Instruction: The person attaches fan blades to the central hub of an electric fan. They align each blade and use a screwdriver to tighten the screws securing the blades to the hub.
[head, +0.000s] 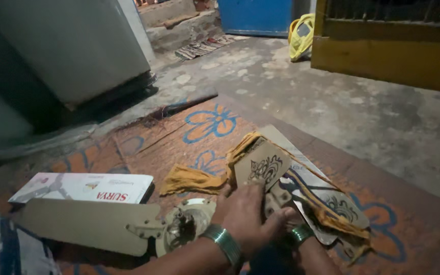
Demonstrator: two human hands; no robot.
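Note:
My left hand (243, 216), a metal bangle on its wrist, closes over the metal bracket end of a brown fan blade (263, 165) with a dark ornate print. My right hand (284, 220), also with a bangle, is tucked under and beside the left, gripping the same bracket end. The blade tilts up and away from me. A fan motor hub (187, 224) lies just left of my hands, with another plain blade (87, 224) fixed to it and reaching left. More printed blades (339, 206) lie to the right, with a yellow cloth (194, 179) draped among them.
Everything rests on an orange mat with blue flowers (210, 122). A long white carton (85, 187) lies at the left. A large white appliance (77, 46) stands behind, with concrete floor (362, 117), a yellow bag (301, 35), a blue door (255, 15) and a yellow wooden frame (393, 51) beyond.

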